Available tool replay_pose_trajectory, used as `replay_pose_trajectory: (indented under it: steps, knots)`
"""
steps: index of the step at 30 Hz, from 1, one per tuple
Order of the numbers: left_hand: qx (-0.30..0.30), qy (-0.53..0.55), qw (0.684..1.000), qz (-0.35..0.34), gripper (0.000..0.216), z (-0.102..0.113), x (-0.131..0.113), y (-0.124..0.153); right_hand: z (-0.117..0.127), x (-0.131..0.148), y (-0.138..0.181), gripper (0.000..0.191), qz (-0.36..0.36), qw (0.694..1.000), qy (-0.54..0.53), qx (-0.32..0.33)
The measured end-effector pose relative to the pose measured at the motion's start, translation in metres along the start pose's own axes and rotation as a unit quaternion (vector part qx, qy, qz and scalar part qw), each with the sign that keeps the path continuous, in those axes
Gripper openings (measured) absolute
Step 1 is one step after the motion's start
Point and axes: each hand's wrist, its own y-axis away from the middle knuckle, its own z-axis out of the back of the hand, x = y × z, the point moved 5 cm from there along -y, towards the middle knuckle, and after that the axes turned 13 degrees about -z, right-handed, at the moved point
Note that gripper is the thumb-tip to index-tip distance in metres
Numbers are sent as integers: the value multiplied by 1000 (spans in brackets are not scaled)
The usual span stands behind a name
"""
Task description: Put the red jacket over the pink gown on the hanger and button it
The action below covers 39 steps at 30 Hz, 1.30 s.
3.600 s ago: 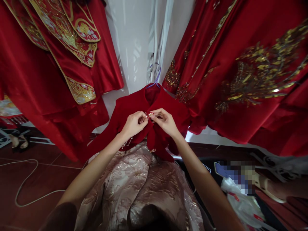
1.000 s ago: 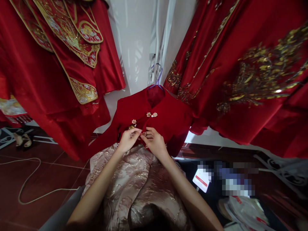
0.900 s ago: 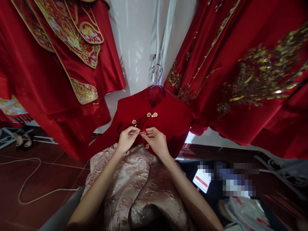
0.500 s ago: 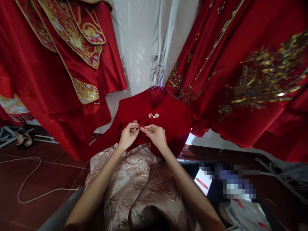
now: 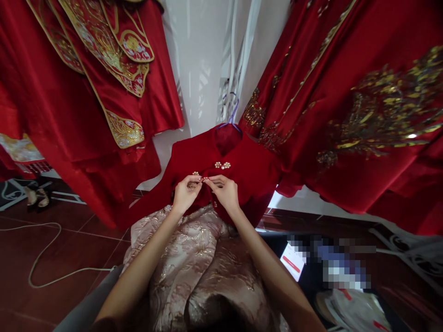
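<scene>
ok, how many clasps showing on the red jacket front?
2. One fastened pearl clasp sits just below the collar; a second clasp lies lower and to its left, pinched between the left hand and right hand. More may be hidden under the hands.

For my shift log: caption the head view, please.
Both hands, left hand and right hand, pinch a clasp on a hanging red jacket.

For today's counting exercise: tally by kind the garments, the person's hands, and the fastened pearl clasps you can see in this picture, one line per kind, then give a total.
Red embroidered robes hanging: 2, left robe, right robe
Red jackets on hangers: 1, red jacket
Pink brocade skirts: 1, skirt
Hands: 2, left hand, right hand
Fastened pearl clasps: 1, clasp
Total: 7
</scene>
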Motion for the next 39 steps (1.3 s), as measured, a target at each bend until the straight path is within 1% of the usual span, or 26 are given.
replay_pose_trajectory:
  steps: [3,7,10,14,16,18,20,22,25,28,30,32,33,35,37,39]
  knots:
    - [-18,6,1000,12,26,2,0,-1,-4,3,1,25,19,999,21,-18]
    - [-48,7,999,16,24,6,1,-1,-8,4,5,22,28,995,79,-57]
    - [-46,1,999,9,24,9,3,-1,-9,6,6,20,31,992,101,-71]
    - [-22,8,1000,2,23,11,6,-5,-11,7,3,20,30,992,99,-70]
    - [-16,11,1000,-5,22,11,6,-5,-10,8,1,20,37,995,85,-45]
    - [-29,7,1000,-7,22,12,7,-2,-9,8,2,22,47,997,68,6]
    - [-49,2,999,4,21,13,9,7,-3,5,7,23,51,995,66,56]
    - [-45,-5,999,22,20,11,13,23,7,-1,15,23,46,992,84,80]
    - [6,-24,999,35,24,2,18,49,24,-13,25,20,29,988,125,89]
    - [69,-57,995,42,40,-8,19,71,34,-23,29,16,14,981,164,102]
    - [108,-90,989,40,53,-14,19,78,37,-24,28,15,14,978,172,117]
    - [133,-122,983,34,64,-16,19,80,37,-24,27,16,17,977,169,129]
    - [133,-137,981,34,68,-15,20,80,38,-23,26,16,17,977,168,133]
    - [108,-164,980,43,72,-8,23,77,38,-23,25,16,17,975,172,138]
    - [72,-170,980,69,75,4,30,73,38,-23,25,17,15,974,177,144]
    - [52,-155,981,101,77,15,40,69,38,-25,26,17,13,972,179,153]
